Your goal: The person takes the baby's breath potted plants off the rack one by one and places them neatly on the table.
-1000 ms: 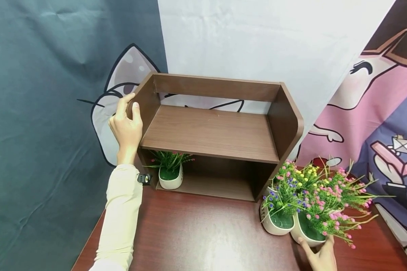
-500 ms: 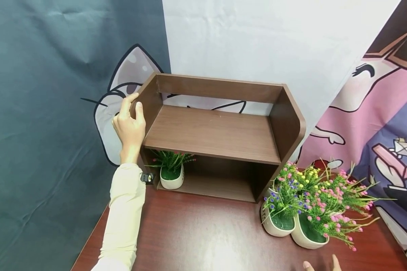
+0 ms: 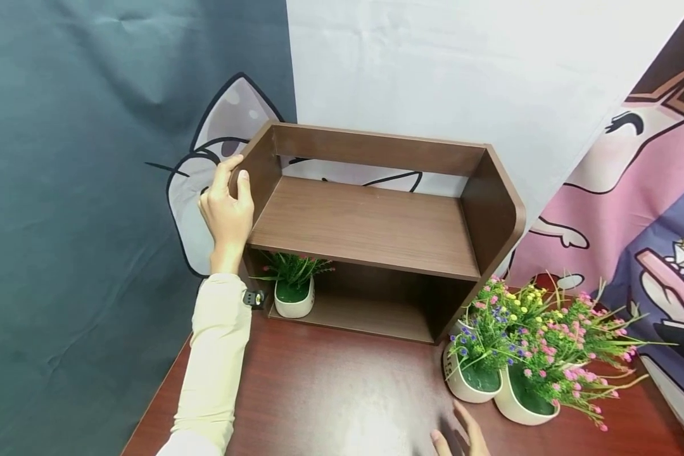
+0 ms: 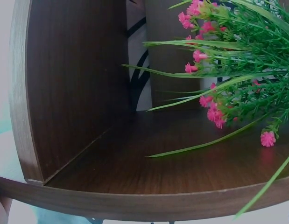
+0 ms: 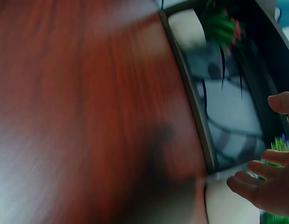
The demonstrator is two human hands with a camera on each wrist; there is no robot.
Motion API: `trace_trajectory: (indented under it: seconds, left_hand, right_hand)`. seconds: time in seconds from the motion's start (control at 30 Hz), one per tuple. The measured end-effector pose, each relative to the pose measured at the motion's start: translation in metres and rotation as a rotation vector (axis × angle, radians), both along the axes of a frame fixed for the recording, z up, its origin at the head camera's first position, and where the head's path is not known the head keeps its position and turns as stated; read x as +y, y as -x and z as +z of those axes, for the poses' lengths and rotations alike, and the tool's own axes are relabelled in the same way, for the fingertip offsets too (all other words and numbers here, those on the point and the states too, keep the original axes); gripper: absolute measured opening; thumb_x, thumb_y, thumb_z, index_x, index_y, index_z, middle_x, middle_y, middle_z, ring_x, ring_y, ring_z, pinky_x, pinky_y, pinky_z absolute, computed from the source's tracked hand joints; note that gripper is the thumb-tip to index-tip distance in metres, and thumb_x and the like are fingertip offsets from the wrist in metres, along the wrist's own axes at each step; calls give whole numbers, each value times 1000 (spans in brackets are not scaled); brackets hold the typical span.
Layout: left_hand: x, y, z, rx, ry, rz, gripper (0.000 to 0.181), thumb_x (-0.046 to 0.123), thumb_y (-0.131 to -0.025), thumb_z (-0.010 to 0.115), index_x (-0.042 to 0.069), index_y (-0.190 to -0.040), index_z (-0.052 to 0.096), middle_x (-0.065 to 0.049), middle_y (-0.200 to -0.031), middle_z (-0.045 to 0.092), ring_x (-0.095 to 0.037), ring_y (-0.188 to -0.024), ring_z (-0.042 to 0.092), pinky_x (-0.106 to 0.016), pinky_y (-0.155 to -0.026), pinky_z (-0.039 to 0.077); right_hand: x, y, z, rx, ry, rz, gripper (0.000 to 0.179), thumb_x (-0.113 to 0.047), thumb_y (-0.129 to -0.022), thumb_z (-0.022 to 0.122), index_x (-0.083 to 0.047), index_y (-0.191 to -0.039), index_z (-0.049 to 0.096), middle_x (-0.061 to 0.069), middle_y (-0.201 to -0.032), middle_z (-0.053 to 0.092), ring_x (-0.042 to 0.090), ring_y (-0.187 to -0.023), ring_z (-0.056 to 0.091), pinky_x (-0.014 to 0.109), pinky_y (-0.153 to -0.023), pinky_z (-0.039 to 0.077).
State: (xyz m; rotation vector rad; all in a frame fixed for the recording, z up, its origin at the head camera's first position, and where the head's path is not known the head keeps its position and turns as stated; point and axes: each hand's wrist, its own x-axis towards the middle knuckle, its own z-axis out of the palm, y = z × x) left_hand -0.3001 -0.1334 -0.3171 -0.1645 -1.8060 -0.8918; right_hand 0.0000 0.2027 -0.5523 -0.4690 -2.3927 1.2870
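Note:
My left hand (image 3: 227, 209) grips the upper left side panel of a brown wooden shelf (image 3: 365, 218), thumb on the inner side. A white pot with pink flowers and grassy leaves (image 3: 294, 299) stands at the left of the lower compartment; its blooms (image 4: 216, 114) fill the right of the left wrist view. My right hand (image 3: 472, 434) is at the bottom edge of the head view, fingers spread and holding nothing. Just beyond it stand a white pot with blue flowers (image 3: 474, 383) and a white pot with pink flowers (image 3: 525, 402).
Behind these pots are more flowers, some yellow (image 3: 527, 301), beside the shelf's right panel (image 3: 493, 209). Everything stands on a reddish-brown table (image 3: 330, 380). A printed cloth backdrop (image 3: 422, 69) hangs close behind the shelf.
My right hand has let go of the white pot with pink flowers, drawn back, then moved left in front of the pots. My left hand stays on the shelf; the head view has shifted slightly.

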Motion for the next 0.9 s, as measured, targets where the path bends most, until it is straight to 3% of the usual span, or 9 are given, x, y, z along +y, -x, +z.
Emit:
trace_trajectory:
  seconds: [0.1,0.27,0.33,0.43,0.57,0.7,0.9]
  left_hand:
    - [2,0,1,2,10,-3,25,22,-84,50,19,-106,61,3,-93,64,-19,-41,28,-30,-47,22]
    - [3,0,1,6,0,-4,24,22,-84,50,19,-105,61,-1,-87,65,-20,-41,31,-32,-48,24]
    - [3,0,0,8,0,1,24,22,-83,51,19,-105,61,-2,-86,65,-21,-41,32,-33,-48,25]
    - [3,1,0,8,-3,4,24,22,-83,51,20,-105,61,-2,-84,65,-21,-41,32,-33,-48,24]
    - [2,0,-1,2,2,0,24,23,-84,50,20,-105,61,-4,-81,65,-19,-41,31,-32,-48,24]
    - [0,-1,-2,5,-9,7,24,23,-84,50,20,-105,61,-2,-85,65,-19,-42,32,-33,-48,24]
    - [1,0,1,20,-8,7,24,22,-83,51,20,-104,61,-3,-79,65,-20,-41,31,-34,-48,24]
  right_hand:
    - [-8,11,-2,106,-4,125,57,-14,-71,69,-11,-123,46,6,-116,50,3,-106,43,10,-77,36]
    - [-31,35,2,170,-56,293,55,-17,-71,69,-9,-121,47,4,-115,50,13,-107,46,26,-75,44]
    - [-45,43,12,159,-47,315,54,-20,-70,69,-8,-119,48,4,-114,51,18,-105,48,35,-75,44]
    - [-64,57,21,132,-6,362,54,-24,-72,68,-12,-119,47,5,-116,50,22,-106,47,37,-78,42]
    - [-86,78,22,77,7,437,57,-31,-73,65,-21,-123,40,3,-121,46,19,-110,43,35,-82,40]
    - [-107,102,22,63,-7,525,60,-36,-76,62,-21,-128,35,8,-123,43,25,-109,45,40,-82,39]
    - [-138,145,21,40,-90,518,76,-50,-71,60,-15,-132,30,7,-125,43,23,-111,42,41,-86,34]
